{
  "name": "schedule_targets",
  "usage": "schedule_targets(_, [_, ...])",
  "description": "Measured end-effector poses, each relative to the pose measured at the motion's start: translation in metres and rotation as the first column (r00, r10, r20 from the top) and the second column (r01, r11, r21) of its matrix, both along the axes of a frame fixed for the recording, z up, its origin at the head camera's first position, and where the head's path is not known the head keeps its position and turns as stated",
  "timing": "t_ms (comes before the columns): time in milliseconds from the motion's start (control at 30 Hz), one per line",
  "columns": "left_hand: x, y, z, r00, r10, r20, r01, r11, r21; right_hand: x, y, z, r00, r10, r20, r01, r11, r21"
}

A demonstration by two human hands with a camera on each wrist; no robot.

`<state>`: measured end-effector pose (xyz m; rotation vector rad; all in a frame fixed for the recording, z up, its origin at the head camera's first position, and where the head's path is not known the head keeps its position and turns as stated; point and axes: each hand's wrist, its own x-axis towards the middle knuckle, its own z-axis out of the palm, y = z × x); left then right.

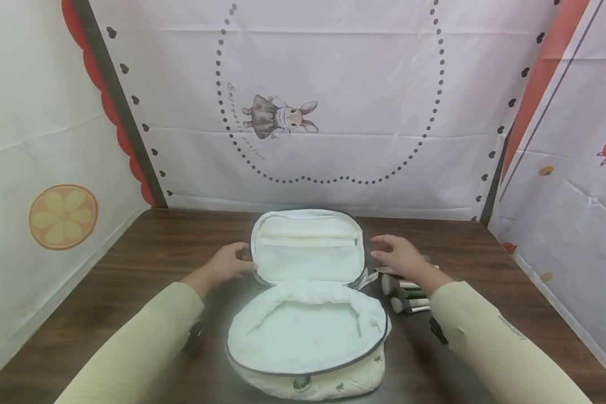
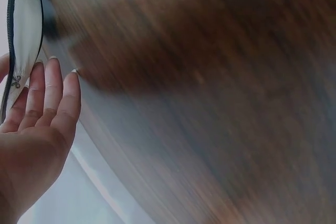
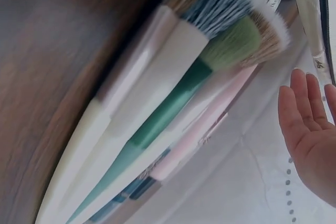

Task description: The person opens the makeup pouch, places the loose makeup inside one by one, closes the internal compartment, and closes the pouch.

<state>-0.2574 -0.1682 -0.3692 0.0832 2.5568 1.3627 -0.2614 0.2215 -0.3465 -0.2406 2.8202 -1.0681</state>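
Note:
A cream makeup bag with dark piping and small bow prints stands unzipped on the table, its bare white inside facing up. Its lid is folded back toward the wall and shows a zipped inner pocket. At the lid's left edge is my left hand, fingers nearly straight; in the left wrist view the fingertips lie at the lid's side, and contact is hard to tell. My right hand is beside the lid's right edge with relaxed fingers, holding nothing. Several makeup brushes lie below that hand.
Dark wood table stretches to both sides of the bag. White printed cloth hangs behind the table and along both sides. A small white label sticks out near the lid's hinge, close to the brush heads.

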Motion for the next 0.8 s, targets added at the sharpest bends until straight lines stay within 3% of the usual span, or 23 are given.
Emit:
schedule_targets(267, [-0.002, 0.002, -0.003, 1.000, 0.016, 0.011, -0.016, 0.999, -0.039, 0.019, 0.016, 0.003, 0.996, 0.044, -0.079, -0.037, 0.995, 0.087])
schedule_targets(533, [-0.004, 0.002, -0.005, 1.000, 0.012, 0.002, -0.012, 0.999, -0.045, 0.038, 0.026, 0.004, 0.998, 0.033, -0.056, -0.025, 0.990, 0.140])
schedule_targets(800, [-0.003, 0.005, -0.005, 0.999, 0.035, 0.018, -0.033, 0.997, -0.068, 0.051, 0.039, 0.000, 0.992, 0.089, -0.092, -0.067, 0.974, 0.218])
